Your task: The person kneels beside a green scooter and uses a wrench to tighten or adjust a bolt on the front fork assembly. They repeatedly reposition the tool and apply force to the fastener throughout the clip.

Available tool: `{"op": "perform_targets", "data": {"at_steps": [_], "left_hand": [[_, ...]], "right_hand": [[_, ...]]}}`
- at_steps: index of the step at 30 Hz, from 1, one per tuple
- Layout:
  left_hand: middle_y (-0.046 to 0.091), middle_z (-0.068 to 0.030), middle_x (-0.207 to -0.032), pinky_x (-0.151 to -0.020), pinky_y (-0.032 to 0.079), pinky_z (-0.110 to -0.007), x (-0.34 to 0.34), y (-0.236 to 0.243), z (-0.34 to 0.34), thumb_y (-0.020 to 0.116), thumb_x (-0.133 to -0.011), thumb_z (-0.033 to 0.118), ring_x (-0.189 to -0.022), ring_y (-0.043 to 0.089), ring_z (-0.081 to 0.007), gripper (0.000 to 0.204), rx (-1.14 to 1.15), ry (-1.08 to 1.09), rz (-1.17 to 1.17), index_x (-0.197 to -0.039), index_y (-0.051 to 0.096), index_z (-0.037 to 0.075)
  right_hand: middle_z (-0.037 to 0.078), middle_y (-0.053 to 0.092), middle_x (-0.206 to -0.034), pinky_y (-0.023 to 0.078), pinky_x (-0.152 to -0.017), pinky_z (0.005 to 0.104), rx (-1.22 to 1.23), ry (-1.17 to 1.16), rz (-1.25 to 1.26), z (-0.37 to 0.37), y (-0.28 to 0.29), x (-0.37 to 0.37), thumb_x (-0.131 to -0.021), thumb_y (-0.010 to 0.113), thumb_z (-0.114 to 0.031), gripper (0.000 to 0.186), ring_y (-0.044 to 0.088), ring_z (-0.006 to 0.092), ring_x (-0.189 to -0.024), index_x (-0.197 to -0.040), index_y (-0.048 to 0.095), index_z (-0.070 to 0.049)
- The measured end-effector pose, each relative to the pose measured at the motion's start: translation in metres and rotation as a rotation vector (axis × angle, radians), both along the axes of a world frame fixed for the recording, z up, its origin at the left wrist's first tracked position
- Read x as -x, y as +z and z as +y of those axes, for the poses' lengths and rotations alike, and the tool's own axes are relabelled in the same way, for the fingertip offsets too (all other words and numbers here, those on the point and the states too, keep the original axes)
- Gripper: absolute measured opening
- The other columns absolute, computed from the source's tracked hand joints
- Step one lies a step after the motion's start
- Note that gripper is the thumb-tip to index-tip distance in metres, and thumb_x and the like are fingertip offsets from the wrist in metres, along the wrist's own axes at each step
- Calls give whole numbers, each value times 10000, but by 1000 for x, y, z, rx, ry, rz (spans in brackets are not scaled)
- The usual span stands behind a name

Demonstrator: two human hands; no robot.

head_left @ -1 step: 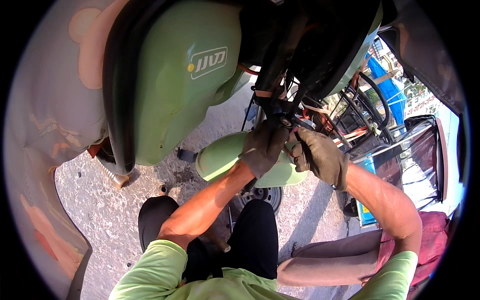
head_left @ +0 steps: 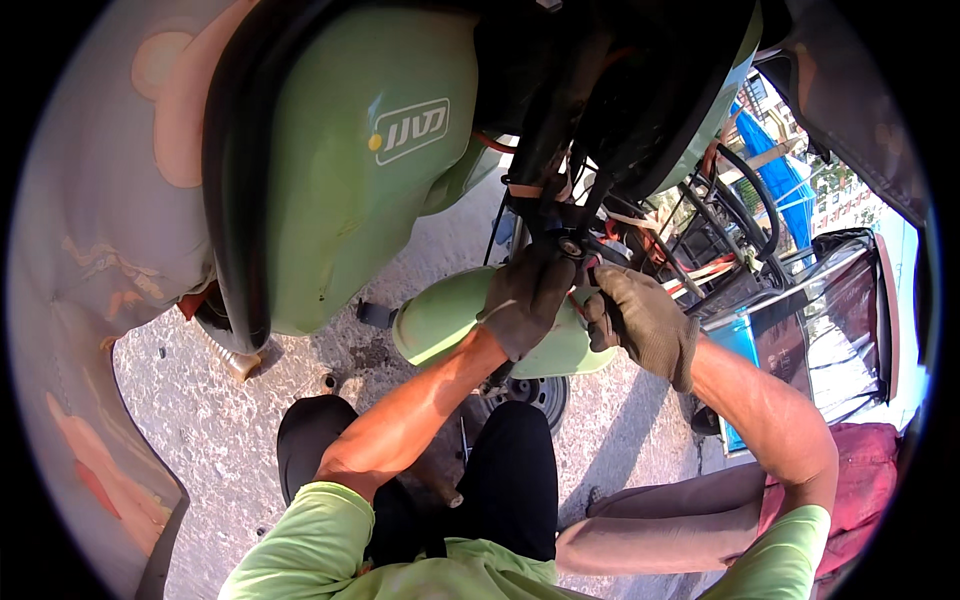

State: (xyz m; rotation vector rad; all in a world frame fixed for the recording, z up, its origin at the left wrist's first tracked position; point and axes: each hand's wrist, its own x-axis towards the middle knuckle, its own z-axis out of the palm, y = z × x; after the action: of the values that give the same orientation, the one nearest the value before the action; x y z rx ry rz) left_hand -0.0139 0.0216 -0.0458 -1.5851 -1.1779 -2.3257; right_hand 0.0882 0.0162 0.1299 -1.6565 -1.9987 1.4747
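Note:
Both my hands wear brown-grey work gloves and meet below the dark steering column of a green vehicle. My left hand (head_left: pixel 522 300) is closed, its fingers curled just under a round metal lock cylinder (head_left: pixel 570 247). What it grips is hidden behind the fingers. My right hand (head_left: pixel 645 325) is closed in a pinch beside it, close to a small red piece that may be a wire; what it holds is too small to make out. Beneath the hands lies the light green front mudguard (head_left: pixel 440 320), above a black wheel (head_left: pixel 538 395). A large green body panel (head_left: pixel 370 220) rises at the upper left.
Cables and a dark frame (head_left: pixel 715 225) crowd the right. A person in brown trousers (head_left: pixel 670 530) is at the lower right. Beyond stands another vehicle with a windscreen (head_left: pixel 840 340). A grey patterned cover (head_left: pixel 100 250) hangs at the left above rough pavement (head_left: pixel 210 430).
My right hand's fingers have shifted very slightly. The whole view has drifted a little; my left hand stays at the same place under the lock cylinder.

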Motion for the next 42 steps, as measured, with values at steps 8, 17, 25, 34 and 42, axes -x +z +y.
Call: {"op": "perform_targets", "data": {"at_steps": [8,17,25,34,42], "left_hand": [[662,-137,-963,-694,520,-412,-2,18,-18,547,-941,263,-826,655,-320,260,304,-630,-298,-1121,597,82],[667,-92,-1097,-926,500,-333,-12,-12,-8,252,-954,731,-984,635,-186,850,408,-595,-561,-1282,543,3],[585,-19,-723,-536,369,-196,-20,10,-16,370,-968,683,-585,476,-75,814,180,-1013,-897,-1264,555,-52],[592,-19,-654,-583,408,-216,-22,16,-17,275,-931,771,-587,503,-92,927,294,-806,-772,-1217,621,-40],[631,-40,-750,-619,424,-221,-23,-3,-9,280,-934,764,-659,533,-105,918,247,-871,-762,-1215,623,-39]], "right_hand": [[60,595,-779,495,-663,316,-744,127,291,-7,-46,-38,-975,533,-153,246,591,164,-689,-1136,592,24],[151,636,-859,508,-682,390,-1227,450,950,23,-92,-29,-962,579,-281,300,626,280,-760,-993,662,6],[90,484,-623,365,-471,306,-811,385,1709,27,-104,0,-1039,416,-388,446,427,172,-532,-946,544,30],[120,484,-616,365,-538,346,-778,121,1744,17,-101,0,-1042,326,-387,508,427,199,-542,-903,525,60],[170,584,-781,487,-658,418,-785,181,1643,22,-108,-11,-1039,307,-409,541,539,252,-616,-1003,561,67]]}}
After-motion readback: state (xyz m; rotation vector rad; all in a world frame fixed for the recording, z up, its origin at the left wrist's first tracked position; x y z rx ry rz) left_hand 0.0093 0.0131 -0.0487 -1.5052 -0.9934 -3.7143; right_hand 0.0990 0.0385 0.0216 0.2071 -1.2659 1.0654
